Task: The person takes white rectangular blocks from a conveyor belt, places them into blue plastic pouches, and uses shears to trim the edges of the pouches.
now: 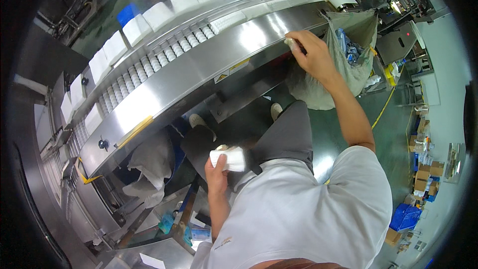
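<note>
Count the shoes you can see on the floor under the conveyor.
2. One light shoe shows on the dark floor below the steel conveyor, left of the grey trouser leg; the other shoe is further right, beside the sack.

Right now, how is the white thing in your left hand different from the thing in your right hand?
The white wad in the left hand is big, bright white and held low by the body. The scrap in the right hand is small, mostly hidden by fingers, and pressed against the steel conveyor cover with the arm stretched out. Both look soft and pale.
</note>
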Demonstrator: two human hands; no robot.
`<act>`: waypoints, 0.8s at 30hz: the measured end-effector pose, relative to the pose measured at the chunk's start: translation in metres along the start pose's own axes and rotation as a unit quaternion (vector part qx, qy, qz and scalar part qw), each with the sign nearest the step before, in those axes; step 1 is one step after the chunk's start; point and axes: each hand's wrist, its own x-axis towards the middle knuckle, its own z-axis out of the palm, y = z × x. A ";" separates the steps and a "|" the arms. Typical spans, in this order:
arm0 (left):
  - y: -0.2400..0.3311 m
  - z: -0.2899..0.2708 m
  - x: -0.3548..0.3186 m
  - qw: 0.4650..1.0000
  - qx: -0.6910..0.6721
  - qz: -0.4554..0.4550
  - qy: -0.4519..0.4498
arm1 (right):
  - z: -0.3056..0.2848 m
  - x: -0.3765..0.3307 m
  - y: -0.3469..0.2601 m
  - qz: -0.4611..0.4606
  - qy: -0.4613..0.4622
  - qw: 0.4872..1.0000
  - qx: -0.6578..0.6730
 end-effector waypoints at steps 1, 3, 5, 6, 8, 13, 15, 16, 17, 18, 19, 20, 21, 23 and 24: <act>-0.003 -0.003 0.002 1.000 0.008 -0.007 0.001 | -0.002 0.002 0.013 0.008 0.010 1.000 -0.002; -0.007 -0.013 0.008 0.999 0.041 -0.024 0.014 | -0.004 0.007 0.046 0.035 0.043 0.998 -0.011; -0.020 -0.027 0.010 0.997 0.053 -0.034 0.038 | -0.011 0.018 0.077 0.079 0.054 0.995 0.024; -0.023 -0.033 0.013 0.997 0.049 -0.036 0.050 | -0.009 0.028 0.090 0.102 0.062 0.992 0.042; -0.033 -0.049 0.016 0.995 0.041 -0.051 0.071 | -0.003 0.060 0.110 0.074 0.066 0.995 -0.014; -0.051 -0.070 0.019 0.998 0.010 -0.036 0.053 | 0.027 0.138 0.184 -0.027 -0.025 0.980 -0.197; -0.064 -0.084 0.022 0.997 0.027 -0.031 0.066 | 0.043 0.159 0.193 -0.006 -0.095 0.971 -0.220; -0.066 -0.086 0.023 0.996 0.035 -0.029 0.071 | 0.050 0.168 0.197 0.003 -0.125 0.965 -0.230; -0.067 -0.089 0.021 0.997 0.031 -0.029 0.063 | 0.059 0.174 0.201 0.009 -0.151 0.960 -0.237; -0.067 -0.086 0.022 0.997 0.029 -0.020 0.064 | 0.068 0.184 0.203 0.011 -0.172 0.954 -0.244; -0.066 -0.085 0.023 0.998 0.030 -0.015 0.059 | 0.073 0.186 0.207 0.017 -0.191 0.948 -0.252; -0.065 -0.083 0.024 0.998 0.032 -0.010 0.052 | 0.076 0.189 0.212 0.024 -0.205 0.943 -0.262; -0.065 -0.081 0.023 0.998 0.022 -0.011 0.052 | 0.082 0.193 0.212 0.024 -0.211 0.940 -0.265; -0.064 -0.076 0.024 0.999 0.011 -0.003 0.049 | 0.091 0.200 0.211 0.021 -0.224 0.937 -0.268; -0.064 -0.074 0.024 0.999 0.005 0.001 0.049 | 0.093 0.201 0.210 0.021 -0.226 0.936 -0.269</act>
